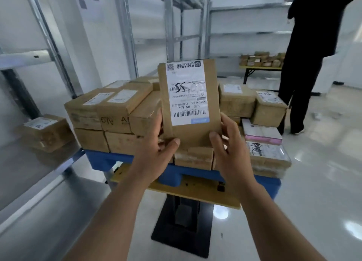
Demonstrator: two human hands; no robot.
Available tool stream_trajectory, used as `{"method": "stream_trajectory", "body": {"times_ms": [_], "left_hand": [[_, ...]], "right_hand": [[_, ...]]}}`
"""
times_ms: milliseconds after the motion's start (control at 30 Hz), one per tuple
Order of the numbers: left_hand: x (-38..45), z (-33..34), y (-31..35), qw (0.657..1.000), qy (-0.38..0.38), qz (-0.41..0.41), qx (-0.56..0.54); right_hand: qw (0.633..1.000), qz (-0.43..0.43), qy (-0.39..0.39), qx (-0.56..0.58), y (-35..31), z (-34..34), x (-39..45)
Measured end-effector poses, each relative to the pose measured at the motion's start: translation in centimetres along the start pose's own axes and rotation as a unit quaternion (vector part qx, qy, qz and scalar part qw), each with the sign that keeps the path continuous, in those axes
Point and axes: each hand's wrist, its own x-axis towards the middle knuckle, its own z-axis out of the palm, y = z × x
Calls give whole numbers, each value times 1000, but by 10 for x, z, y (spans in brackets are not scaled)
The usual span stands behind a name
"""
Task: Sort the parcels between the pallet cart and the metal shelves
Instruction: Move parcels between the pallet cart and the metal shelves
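Observation:
A flat brown cardboard parcel point(193, 135) with a white shipping label stands upright in front of me, label facing me and upside down. My left hand point(156, 143) grips its lower left edge, thumb on the front. My right hand point(227, 141) grips its lower right edge. Behind and below it, the blue pallet cart point(101, 158) carries several stacked brown parcels point(117, 111). A metal shelf point(58, 174) runs along my left, with one labelled brown box point(46, 132) on it.
A person in black point(307, 64) stands at the right, beyond the cart. More metal shelves point(195, 35) line the back wall. A low table point(260, 68) with small parcels sits at the back right. Glossy white floor lies open to the right.

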Motion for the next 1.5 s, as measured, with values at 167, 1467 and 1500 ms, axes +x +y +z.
{"method": "stream_trajectory", "body": {"times_ms": [167,1467,1500], "left_hand": [[42,46,20,997,-61,36,0],[152,128,-27,865,-223,62,444],[151,128,-26,867,-222,62,442]], "right_hand": [[998,30,60,-9,20,-47,18],[964,232,-16,-127,130,-66,72],[964,232,-20,-132,129,-67,72]]}}
